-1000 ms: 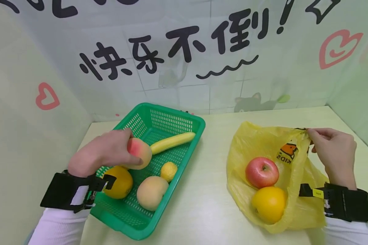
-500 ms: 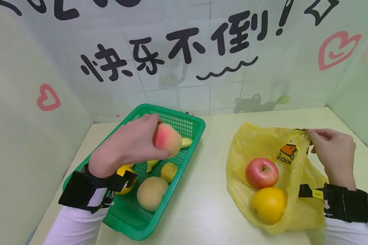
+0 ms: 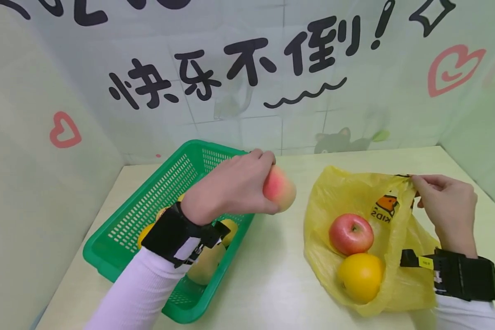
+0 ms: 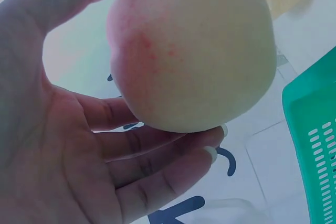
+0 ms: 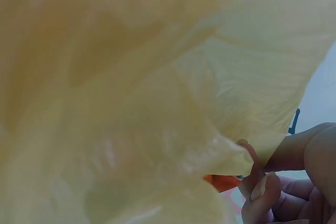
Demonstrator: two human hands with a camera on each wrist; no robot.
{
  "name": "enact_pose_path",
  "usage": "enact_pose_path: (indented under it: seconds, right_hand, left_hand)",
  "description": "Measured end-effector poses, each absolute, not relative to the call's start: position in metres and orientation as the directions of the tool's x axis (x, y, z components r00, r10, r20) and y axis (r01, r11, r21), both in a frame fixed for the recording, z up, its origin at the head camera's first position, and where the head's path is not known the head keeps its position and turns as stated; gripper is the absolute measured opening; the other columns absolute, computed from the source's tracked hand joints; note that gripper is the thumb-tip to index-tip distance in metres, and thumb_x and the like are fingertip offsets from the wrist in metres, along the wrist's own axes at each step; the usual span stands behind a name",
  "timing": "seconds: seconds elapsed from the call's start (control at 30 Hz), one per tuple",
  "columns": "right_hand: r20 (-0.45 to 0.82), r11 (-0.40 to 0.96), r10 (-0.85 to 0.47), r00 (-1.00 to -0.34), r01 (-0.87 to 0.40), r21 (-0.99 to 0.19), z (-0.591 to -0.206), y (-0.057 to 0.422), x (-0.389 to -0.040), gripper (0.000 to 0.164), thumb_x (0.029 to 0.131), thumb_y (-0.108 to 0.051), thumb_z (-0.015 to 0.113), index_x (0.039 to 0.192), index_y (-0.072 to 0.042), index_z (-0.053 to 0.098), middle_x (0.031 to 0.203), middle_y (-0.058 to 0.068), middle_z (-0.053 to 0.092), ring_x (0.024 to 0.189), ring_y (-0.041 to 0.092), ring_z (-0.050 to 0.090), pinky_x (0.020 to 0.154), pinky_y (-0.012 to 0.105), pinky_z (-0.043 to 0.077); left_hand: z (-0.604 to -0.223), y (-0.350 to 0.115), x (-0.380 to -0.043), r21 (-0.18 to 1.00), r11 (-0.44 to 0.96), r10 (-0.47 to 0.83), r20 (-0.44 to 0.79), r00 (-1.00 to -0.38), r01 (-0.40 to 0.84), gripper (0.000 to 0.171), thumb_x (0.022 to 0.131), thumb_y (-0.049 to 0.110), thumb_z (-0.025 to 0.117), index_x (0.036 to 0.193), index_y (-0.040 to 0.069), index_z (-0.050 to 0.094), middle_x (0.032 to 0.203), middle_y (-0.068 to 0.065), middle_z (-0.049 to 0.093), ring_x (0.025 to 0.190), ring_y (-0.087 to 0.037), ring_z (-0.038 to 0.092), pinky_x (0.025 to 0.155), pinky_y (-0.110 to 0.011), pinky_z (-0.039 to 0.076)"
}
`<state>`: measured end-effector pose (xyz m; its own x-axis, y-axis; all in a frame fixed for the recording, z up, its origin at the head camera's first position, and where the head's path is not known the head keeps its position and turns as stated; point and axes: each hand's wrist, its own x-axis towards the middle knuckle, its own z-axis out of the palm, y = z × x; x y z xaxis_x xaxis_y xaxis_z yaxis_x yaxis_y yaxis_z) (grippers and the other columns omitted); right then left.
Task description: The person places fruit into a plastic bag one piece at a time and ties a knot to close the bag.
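Observation:
My left hand (image 3: 239, 183) grips a pink-and-cream peach (image 3: 281, 189) just past the right rim of the green basket (image 3: 231, 261). In the left wrist view the thumb and fingers wrap around the peach (image 4: 194, 51). With thumb and fingertips my right hand (image 3: 449, 206) pinches the upper edge of a yellow plastic bag (image 3: 326, 220), holding its mouth apart. Inside the bag lie a red apple (image 3: 351, 233) and an orange (image 3: 360, 277). The bag (image 5: 131, 103) fills most of the right wrist view, its edge between the fingers of my right hand (image 5: 283, 182).
Another peach (image 3: 207, 266) and a small yellow fruit (image 3: 230, 232) lie in the basket, with more yellow fruit partly hidden behind my left forearm. A strip of pale tabletop (image 3: 268, 256) separates basket and bag. The printed wall (image 3: 247, 105) stands behind the table.
My left hand has lifted the peach from the basket and carried it rightward past the rim. My right hand and the bag have stayed nearly still.

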<state>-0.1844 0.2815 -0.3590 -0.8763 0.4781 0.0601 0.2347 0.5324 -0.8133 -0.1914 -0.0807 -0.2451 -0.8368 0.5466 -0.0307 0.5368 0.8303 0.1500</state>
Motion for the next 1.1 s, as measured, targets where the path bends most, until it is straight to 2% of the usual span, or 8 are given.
enact_pose_path:
  seconds: [0.27,0.5,0.8,1.1]
  right_hand:
    - [0.057,0.542,0.471,-0.880,0.238,-0.806,-0.357,0.282,-0.184,0.050,0.096,-0.041,0.056,0.124,0.001,0.064,0.054,-0.036,0.050,0.051,0.000,0.053,0.056,0.018,0.040]
    - [0.082,0.530,0.441,-0.894,0.185,-0.828,-0.357,0.285,-0.182,0.044,0.095,-0.038,0.060,0.117,0.000,0.064,0.055,-0.034,0.055,0.051,0.000,0.055,0.055,0.020,0.040]
    - [0.084,0.549,0.483,-0.872,0.227,-0.805,-0.357,0.283,-0.184,0.049,0.097,-0.040,0.055,0.123,0.001,0.065,0.053,-0.038,0.048,0.051,-0.001,0.052,0.055,0.019,0.040]
    - [0.073,0.538,0.472,-0.879,0.222,-0.813,-0.357,0.283,-0.185,0.049,0.097,-0.039,0.056,0.123,0.001,0.064,0.055,-0.038,0.050,0.052,-0.001,0.053,0.056,0.017,0.041]
  left_hand:
    - [-0.251,-0.063,-0.205,0.176,0.796,0.591,-0.022,-0.807,0.578,0.054,0.077,0.044,0.072,0.116,0.012,0.053,0.102,0.000,0.057,0.084,-0.015,0.057,0.071,-0.027,0.052]
    - [-0.264,-0.037,-0.208,0.161,0.758,0.645,-0.050,-0.762,0.631,0.056,0.080,0.045,0.068,0.120,0.010,0.050,0.104,-0.002,0.057,0.085,-0.016,0.058,0.069,-0.026,0.052]
    - [-0.283,0.000,-0.209,0.090,0.732,0.682,-0.114,-0.723,0.676,0.061,0.083,0.042,0.064,0.131,0.010,0.044,0.104,-0.002,0.055,0.086,-0.017,0.056,0.067,-0.026,0.050]
    - [-0.302,0.020,-0.213,0.099,0.713,0.699,-0.169,-0.695,0.694,0.055,0.085,0.041,0.064,0.128,0.011,0.046,0.101,-0.001,0.056,0.086,-0.016,0.055,0.071,-0.024,0.050]
